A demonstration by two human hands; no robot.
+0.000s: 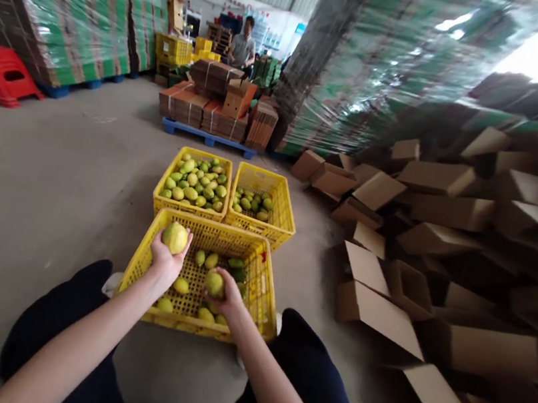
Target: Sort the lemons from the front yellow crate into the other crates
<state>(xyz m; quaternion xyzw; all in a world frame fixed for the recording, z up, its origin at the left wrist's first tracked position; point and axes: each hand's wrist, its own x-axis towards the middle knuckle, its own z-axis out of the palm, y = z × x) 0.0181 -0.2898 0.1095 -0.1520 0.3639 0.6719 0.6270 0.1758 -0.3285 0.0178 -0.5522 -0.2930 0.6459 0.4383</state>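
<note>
My left hand point(170, 255) is closed around a yellow lemon point(175, 237), held up over the left part of the near yellow crate point(215, 226). Lower and to the right, my right hand point(228, 295) grips a second, greenish-yellow lemon point(214, 283) inside that crate. Several loose lemons lie on the crate's perforated floor, one yellow lemon point(180, 284) between my hands. Darker green fruit point(238, 274) sits along its right side, partly hidden by my right hand.
Beyond stand two more yellow crates: a fuller left crate point(155, 192) and a right crate point(288, 211) with fewer lemons. Cardboard boxes point(424, 245) pile up on the right. A blue pallet point(207, 138) bears flattened cartons. A red stool point(3, 71) stands left; a person point(243, 48) is behind.
</note>
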